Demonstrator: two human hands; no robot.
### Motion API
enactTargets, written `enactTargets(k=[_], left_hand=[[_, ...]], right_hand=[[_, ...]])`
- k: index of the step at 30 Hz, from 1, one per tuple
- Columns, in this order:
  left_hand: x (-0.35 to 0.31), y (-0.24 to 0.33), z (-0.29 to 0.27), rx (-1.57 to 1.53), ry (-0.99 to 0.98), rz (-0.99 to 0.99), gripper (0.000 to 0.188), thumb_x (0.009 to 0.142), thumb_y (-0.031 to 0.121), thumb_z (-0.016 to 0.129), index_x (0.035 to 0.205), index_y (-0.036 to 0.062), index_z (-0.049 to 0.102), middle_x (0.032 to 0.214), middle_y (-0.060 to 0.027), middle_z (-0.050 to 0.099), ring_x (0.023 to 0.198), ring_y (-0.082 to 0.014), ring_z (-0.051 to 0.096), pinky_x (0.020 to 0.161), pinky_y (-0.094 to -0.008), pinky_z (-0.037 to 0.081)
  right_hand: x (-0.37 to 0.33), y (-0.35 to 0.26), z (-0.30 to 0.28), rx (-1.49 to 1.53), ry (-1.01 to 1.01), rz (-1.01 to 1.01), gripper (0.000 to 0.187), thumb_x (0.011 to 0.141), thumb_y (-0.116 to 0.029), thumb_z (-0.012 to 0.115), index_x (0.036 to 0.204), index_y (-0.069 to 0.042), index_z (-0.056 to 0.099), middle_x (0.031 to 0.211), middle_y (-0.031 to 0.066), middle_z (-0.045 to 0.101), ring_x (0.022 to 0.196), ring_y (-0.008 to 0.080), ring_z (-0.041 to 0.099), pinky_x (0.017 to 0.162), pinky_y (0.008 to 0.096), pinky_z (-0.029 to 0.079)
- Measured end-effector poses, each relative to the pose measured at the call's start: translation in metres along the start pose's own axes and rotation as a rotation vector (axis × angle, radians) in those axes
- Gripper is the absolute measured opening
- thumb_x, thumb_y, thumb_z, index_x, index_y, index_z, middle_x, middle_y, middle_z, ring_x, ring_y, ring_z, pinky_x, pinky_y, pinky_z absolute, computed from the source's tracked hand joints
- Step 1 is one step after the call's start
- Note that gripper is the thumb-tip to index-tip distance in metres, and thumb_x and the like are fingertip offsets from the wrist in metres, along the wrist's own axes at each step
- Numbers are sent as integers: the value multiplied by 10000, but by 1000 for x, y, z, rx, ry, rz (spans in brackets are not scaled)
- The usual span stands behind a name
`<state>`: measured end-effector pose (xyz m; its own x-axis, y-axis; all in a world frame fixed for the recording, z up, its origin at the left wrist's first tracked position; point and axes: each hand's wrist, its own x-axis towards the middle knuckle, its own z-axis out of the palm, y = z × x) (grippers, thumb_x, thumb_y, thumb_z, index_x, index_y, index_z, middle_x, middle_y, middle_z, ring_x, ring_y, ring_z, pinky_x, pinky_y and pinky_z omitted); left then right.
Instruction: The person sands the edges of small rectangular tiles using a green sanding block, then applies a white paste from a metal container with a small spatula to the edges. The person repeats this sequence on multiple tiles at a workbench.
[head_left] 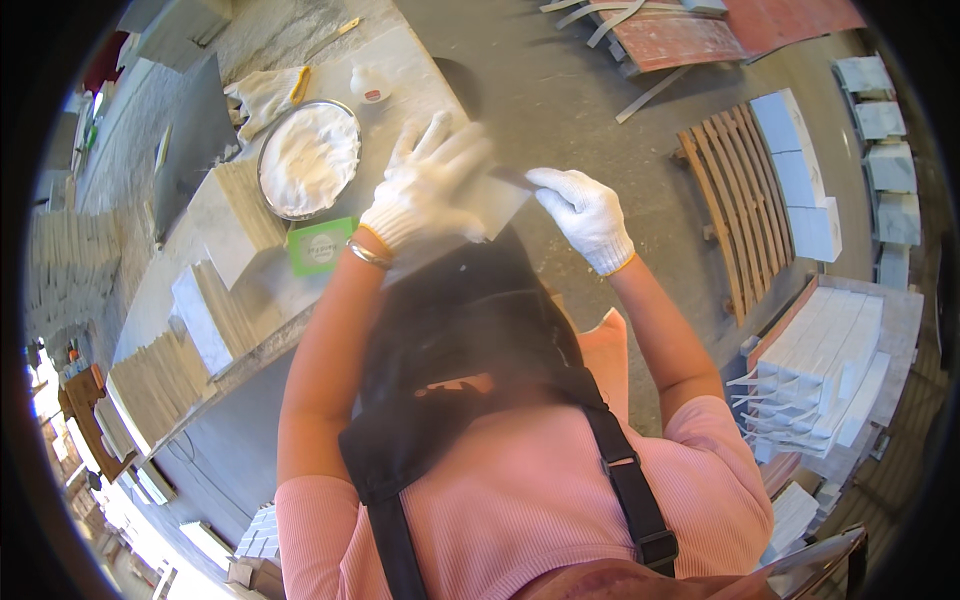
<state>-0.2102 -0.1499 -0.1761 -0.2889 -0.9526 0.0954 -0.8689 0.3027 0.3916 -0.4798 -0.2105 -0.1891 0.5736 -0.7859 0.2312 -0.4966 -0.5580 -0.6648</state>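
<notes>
My left hand [428,180], in a white knit glove, lies flat with fingers spread on a pale stone slab [497,205] at the edge of the grey worktable [270,300]. My right hand [585,212], also gloved, grips a thin dark blade-like tool [513,178] whose tip reaches the slab beside my left fingers. A round metal pan of white paste [308,158] stands just left of my left hand.
A green packet [321,246], a small white bottle [371,87] and a spare glove [266,95] lie on the table. Stacked stone blocks [232,215] sit at the table's left. White tiles [826,360] and a wooden slatted pallet [737,200] fill the floor on the right.
</notes>
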Motion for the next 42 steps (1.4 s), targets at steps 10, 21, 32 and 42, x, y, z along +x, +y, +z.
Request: enactTargets(k=[10, 21, 32, 42], left_hand=[[0, -6, 9, 42, 32, 24, 1067, 623, 668, 793, 1509, 130, 538, 1632, -122, 439, 1557, -445, 270, 1267, -624, 182], [-2, -8, 11, 86, 64, 43, 1192, 619, 918, 642, 1495, 115, 556, 1594, -116, 491, 1511, -470, 346, 1232, -636, 237], [-3, -10, 15, 54, 97, 52, 1188, 631, 910, 642, 1505, 110, 550, 1606, -112, 481, 1523, -452, 338, 1241, -616, 241], [-4, -4, 6, -19, 24, -2, 1056, 638, 566, 863, 1524, 101, 521, 1635, -123, 438, 1574, -409, 253, 1284, -584, 174]], right_hand=[[-13, -28, 17, 96, -45, 9, 244, 902, -61, 768, 1143, -91, 792, 1019, 127, 774, 887, 261, 742, 830, 333, 581], [26, 10, -1, 322, -137, 76, 229, 945, -21, 720, 1158, -64, 789, 1080, 65, 768, 961, 159, 713, 871, 289, 555], [15, 5, 0, 168, -121, 53, 215, 927, -23, 740, 1130, -69, 791, 1056, 85, 770, 962, 192, 722, 862, 300, 554], [4, -3, 5, 161, -78, 33, 213, 932, -37, 749, 1133, -90, 795, 1025, 76, 765, 917, 182, 717, 834, 292, 555]])
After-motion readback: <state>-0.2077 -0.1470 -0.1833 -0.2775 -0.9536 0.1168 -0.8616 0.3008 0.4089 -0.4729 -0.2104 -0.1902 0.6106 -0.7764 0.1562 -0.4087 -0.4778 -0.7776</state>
